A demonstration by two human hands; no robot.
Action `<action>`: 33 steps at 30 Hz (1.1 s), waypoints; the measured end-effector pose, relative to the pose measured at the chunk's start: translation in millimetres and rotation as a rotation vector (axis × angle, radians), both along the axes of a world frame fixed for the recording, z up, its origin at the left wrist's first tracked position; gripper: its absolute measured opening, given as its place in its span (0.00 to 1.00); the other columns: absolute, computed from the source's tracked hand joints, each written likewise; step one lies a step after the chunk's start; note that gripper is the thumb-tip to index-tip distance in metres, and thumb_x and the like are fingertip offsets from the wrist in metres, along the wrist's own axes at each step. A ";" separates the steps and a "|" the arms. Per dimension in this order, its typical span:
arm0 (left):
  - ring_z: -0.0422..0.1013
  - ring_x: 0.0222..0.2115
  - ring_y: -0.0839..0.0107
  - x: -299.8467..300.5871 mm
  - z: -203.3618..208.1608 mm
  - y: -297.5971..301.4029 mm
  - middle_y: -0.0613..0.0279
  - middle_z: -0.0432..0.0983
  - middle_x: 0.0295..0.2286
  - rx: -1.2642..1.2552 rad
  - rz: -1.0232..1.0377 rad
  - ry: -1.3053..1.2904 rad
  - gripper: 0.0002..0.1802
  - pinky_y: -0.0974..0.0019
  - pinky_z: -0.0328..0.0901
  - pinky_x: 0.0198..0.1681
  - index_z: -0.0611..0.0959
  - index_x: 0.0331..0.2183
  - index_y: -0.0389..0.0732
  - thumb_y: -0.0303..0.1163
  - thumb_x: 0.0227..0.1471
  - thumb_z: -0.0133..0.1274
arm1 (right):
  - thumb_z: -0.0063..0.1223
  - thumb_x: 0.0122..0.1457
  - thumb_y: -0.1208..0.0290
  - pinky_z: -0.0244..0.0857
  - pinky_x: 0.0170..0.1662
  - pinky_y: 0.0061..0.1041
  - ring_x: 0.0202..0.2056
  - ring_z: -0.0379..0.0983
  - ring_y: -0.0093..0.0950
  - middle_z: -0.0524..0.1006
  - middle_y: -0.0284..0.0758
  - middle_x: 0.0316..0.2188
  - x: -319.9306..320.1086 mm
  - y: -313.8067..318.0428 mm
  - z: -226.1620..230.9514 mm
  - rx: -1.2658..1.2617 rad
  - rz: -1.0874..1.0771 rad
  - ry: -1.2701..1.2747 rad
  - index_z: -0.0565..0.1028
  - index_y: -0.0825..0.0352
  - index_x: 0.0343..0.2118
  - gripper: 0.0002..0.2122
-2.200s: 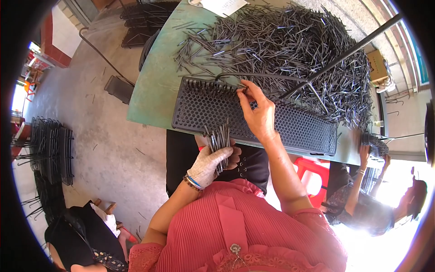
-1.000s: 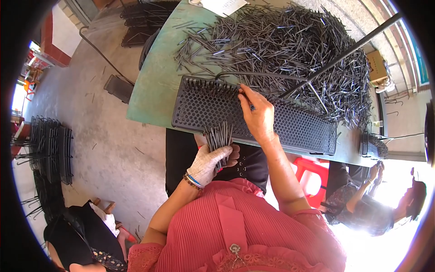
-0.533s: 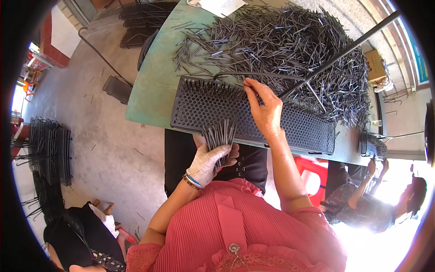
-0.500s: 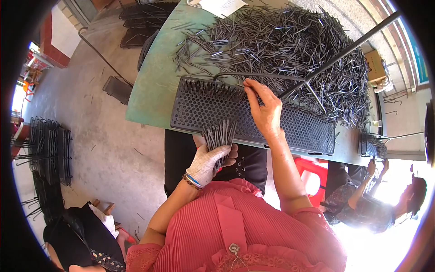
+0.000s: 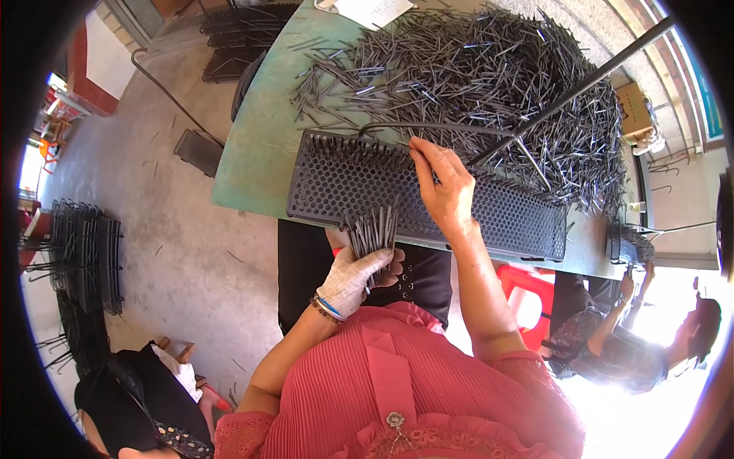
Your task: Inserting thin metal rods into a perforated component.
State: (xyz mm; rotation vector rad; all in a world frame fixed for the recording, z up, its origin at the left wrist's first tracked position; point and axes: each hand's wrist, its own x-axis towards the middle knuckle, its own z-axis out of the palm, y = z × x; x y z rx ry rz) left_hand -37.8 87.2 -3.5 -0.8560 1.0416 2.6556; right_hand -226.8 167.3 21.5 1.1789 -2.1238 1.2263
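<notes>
My left hand (image 5: 345,281), in a pale fabric glove that leaves some fingertips bare, is wrapped round a bundle of thin dark rods (image 5: 371,233). The bundle points up over the near edge of a long black perforated rack (image 5: 336,183). Rows of short rods (image 5: 344,145) stand in the rack's holes along its far left edge. Bare and pinched, my right hand (image 5: 449,191) is over the rack's far edge, at the right end of those rods. Whatever sits between its fingertips is too small to make out.
A big heap of loose dark rods (image 5: 489,69) covers the far part of the green table (image 5: 252,161). A long black bar (image 5: 589,80) slants over it. Finished-looking racks (image 5: 88,252) stand on the floor at left. A co-worker (image 5: 612,344) sits at right by a red stool (image 5: 524,294).
The rods in my left hand have shifted a little and fan differently. My right hand has moved very slightly left along the rack's far edge.
</notes>
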 end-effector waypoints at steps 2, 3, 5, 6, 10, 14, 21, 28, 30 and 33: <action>0.76 0.34 0.69 -0.5 -2.2 1.4 0.56 0.78 0.38 0.021 0.037 0.005 0.17 0.66 0.74 0.37 0.76 0.45 0.36 0.32 0.54 0.55 | 0.60 0.53 0.81 0.72 0.38 0.24 0.34 0.78 0.31 0.81 0.38 0.34 -2.5 -1.0 -7.0 0.006 0.009 -0.012 0.79 0.69 0.38 0.09; 0.76 0.34 0.69 -0.5 -1.2 1.6 0.56 0.78 0.38 0.021 0.035 0.005 0.17 0.66 0.74 0.37 0.76 0.45 0.36 0.32 0.54 0.55 | 0.60 0.52 0.81 0.72 0.38 0.24 0.35 0.78 0.31 0.80 0.38 0.34 -3.3 -1.0 -9.8 0.013 0.018 -0.023 0.79 0.68 0.38 0.09; 0.76 0.34 0.69 0.5 1.6 1.6 0.56 0.78 0.37 0.029 0.019 0.032 0.17 0.66 0.74 0.36 0.76 0.45 0.36 0.31 0.54 0.55 | 0.60 0.52 0.81 0.71 0.39 0.26 0.35 0.78 0.32 0.80 0.37 0.33 -1.8 -0.5 -12.0 0.033 0.035 -0.007 0.79 0.68 0.38 0.09; 0.76 0.34 0.69 0.8 1.7 1.7 0.56 0.78 0.37 0.028 0.020 0.031 0.17 0.66 0.74 0.36 0.76 0.45 0.36 0.31 0.54 0.55 | 0.60 0.52 0.80 0.71 0.39 0.27 0.35 0.77 0.33 0.80 0.37 0.33 -0.3 -0.8 -12.4 0.053 0.053 0.008 0.79 0.68 0.38 0.09; 0.76 0.33 0.70 0.2 1.1 2.6 0.57 0.79 0.37 -0.010 0.008 -0.005 0.15 0.68 0.73 0.35 0.77 0.43 0.36 0.31 0.55 0.55 | 0.59 0.50 0.78 0.65 0.43 0.32 0.37 0.73 0.34 0.78 0.36 0.36 -1.6 1.9 -16.4 0.174 0.106 0.108 0.79 0.68 0.36 0.09; 0.76 0.33 0.69 0.6 0.7 1.8 0.56 0.78 0.37 0.018 0.018 -0.004 0.17 0.68 0.73 0.35 0.76 0.44 0.35 0.31 0.54 0.56 | 0.59 0.50 0.78 0.64 0.44 0.32 0.37 0.72 0.35 0.78 0.35 0.37 2.7 4.6 -12.8 0.126 0.035 0.049 0.79 0.68 0.35 0.08; 0.76 0.33 0.69 1.4 8.0 0.8 0.56 0.78 0.36 -0.017 0.063 0.090 0.17 0.68 0.73 0.34 0.75 0.45 0.35 0.31 0.54 0.56 | 0.61 0.56 0.66 0.69 0.36 0.20 0.32 0.76 0.22 0.80 0.39 0.31 42.6 28.5 7.5 0.176 0.240 -0.888 0.78 0.75 0.39 0.15; 0.77 0.32 0.68 -3.5 4.3 5.3 0.56 0.79 0.36 0.035 0.035 0.059 0.15 0.67 0.74 0.34 0.75 0.46 0.37 0.31 0.57 0.52 | 0.57 0.59 0.71 0.69 0.37 0.17 0.33 0.75 0.18 0.81 0.33 0.30 44.3 42.7 -5.9 0.041 0.204 -1.239 0.78 0.74 0.37 0.10; 0.77 0.32 0.68 -3.5 -1.3 6.2 0.56 0.79 0.36 0.095 0.046 0.016 0.15 0.66 0.74 0.33 0.75 0.45 0.37 0.31 0.57 0.53 | 0.56 0.60 0.71 0.67 0.35 0.16 0.33 0.75 0.17 0.81 0.33 0.30 41.1 44.2 -3.1 -0.051 0.166 -1.184 0.77 0.73 0.39 0.10; 0.77 0.33 0.68 -5.2 -3.6 5.8 0.56 0.79 0.36 0.119 -0.018 0.055 0.15 0.66 0.73 0.33 0.75 0.46 0.38 0.32 0.57 0.53 | 0.58 0.59 0.73 0.69 0.40 0.19 0.36 0.76 0.20 0.81 0.34 0.32 29.5 40.9 5.2 -0.285 0.076 -1.029 0.76 0.73 0.41 0.10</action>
